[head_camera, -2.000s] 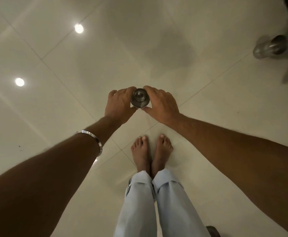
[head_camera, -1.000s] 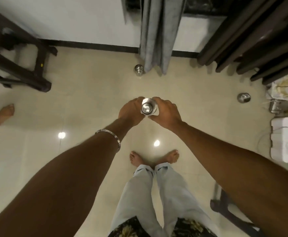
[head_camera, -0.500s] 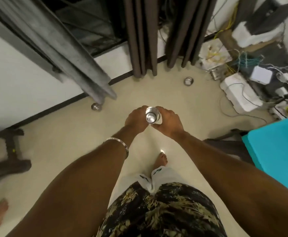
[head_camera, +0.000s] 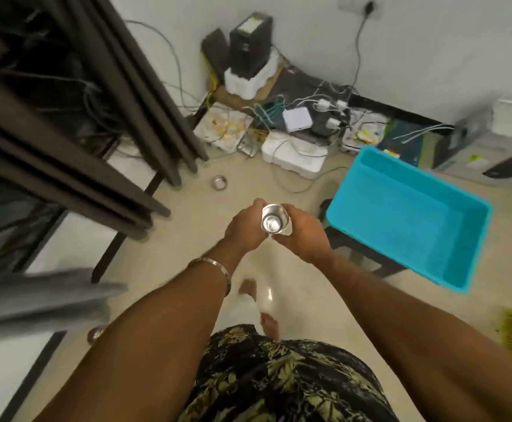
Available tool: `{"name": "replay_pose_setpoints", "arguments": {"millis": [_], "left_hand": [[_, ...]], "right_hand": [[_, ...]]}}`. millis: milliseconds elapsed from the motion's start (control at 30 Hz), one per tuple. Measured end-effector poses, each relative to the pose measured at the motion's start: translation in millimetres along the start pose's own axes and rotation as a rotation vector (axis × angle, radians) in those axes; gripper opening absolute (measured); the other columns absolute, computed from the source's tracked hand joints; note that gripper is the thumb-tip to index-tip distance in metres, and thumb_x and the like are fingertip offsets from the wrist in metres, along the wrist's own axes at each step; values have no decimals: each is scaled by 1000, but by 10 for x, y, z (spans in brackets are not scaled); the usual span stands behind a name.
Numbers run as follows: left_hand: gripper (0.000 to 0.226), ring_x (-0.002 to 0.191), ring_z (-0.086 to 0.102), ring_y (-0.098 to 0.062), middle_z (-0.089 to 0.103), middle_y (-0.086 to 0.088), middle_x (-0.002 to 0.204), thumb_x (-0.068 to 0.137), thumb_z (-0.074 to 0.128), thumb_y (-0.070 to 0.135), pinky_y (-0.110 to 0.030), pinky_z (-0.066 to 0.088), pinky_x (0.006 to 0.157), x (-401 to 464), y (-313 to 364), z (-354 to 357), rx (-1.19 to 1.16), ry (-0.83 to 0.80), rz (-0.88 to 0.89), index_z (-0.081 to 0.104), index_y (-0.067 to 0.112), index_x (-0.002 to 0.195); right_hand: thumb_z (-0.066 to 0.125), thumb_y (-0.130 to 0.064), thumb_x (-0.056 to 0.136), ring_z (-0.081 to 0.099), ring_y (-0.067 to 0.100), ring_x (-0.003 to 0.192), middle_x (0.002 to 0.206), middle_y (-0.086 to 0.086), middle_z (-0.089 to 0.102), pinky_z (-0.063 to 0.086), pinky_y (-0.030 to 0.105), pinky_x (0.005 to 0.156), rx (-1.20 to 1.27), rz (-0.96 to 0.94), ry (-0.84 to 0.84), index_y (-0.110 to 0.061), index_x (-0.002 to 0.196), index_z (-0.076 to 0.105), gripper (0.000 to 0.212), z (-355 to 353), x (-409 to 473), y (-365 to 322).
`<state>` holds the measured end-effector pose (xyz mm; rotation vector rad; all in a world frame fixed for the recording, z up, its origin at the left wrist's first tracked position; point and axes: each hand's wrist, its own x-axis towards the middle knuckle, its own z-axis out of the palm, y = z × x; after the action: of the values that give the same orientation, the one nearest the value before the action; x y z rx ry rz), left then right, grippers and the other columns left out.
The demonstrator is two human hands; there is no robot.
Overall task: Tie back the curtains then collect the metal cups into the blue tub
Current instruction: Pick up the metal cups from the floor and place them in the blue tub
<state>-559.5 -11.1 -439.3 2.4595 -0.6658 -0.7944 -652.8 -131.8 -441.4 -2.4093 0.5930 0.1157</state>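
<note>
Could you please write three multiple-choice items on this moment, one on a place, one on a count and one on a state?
1. Where is the blue tub relative to the held metal cup?
A. to its right
B. to its left
C. directly beneath it

2. How many other metal cups show on the floor?
A. none
B. two
C. five

3. How is the held cup carried?
A. by the left hand alone
B. between both hands
C. balanced on a forearm

Answers:
1 A, the tub lies right of the hands.
2 B, a floor cup stands near the dark curtains and a blurred cup lies at lower left.
3 B, the left hand and right hand both curl round it.
</note>
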Motion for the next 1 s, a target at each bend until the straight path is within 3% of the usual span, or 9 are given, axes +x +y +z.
{"name": "replay_pose_setpoints", "arguments": {"millis": [133, 233, 367, 533, 667, 1000], "left_hand": [[37, 97, 62, -32, 64, -8, 109, 83, 68, 25, -39, 50, 78, 431, 491, 104, 26, -99, 158, 47, 16, 112], [38, 101, 60, -30, 54, -7, 119, 83, 69, 26, -35, 47, 80, 677, 808, 218, 70, -146, 282, 50, 17, 114], [46, 105, 59, -32, 51, -12, 124, 83, 71, 22, -39, 47, 85, 897, 1174, 459, 149, -195, 381, 50, 13, 123], [42, 103, 61, -27, 53, -7, 122, 85, 70, 29, -41, 52, 90, 1180, 1523, 812, 155, -249, 374, 52, 19, 120], [40, 105, 61, -29, 52, -8, 122, 85, 70, 22, -43, 52, 92, 1397, 1683, 1094, 182, -264, 367, 52, 18, 121], [45, 110, 60, -26, 53, -8, 126, 88, 69, 18, -38, 50, 98, 1908, 1655, 1622, 186, -334, 302, 51, 16, 129]], "right_hand": [[80, -27, 71, 66, 25, 97, 113, -1, 68, 52, 37, 79, -1, 175, 80, -24, 125, 55, 59, -337, 34, 315], [76, -40, 76, 66, 23, 97, 112, -4, 70, 53, 40, 83, 138, 301, 235, -29, 119, 57, 48, -467, 36, 506], [75, -39, 76, 65, 23, 100, 114, -3, 68, 53, 45, 86, 235, 399, 299, -27, 119, 55, 48, -573, 34, 836], [75, -32, 80, 65, 21, 97, 110, -2, 67, 53, 37, 85, 219, 474, 315, -23, 116, 58, 41, -668, 173, 1325], [74, -31, 81, 63, 19, 97, 109, -3, 66, 52, 35, 84, 257, 462, 317, -22, 115, 57, 39, -699, 297, 1709], [77, -23, 77, 60, 19, 99, 111, -1, 65, 49, 32, 82, 296, 532, 251, -19, 116, 57, 44, -388, 687, 2353]]}}
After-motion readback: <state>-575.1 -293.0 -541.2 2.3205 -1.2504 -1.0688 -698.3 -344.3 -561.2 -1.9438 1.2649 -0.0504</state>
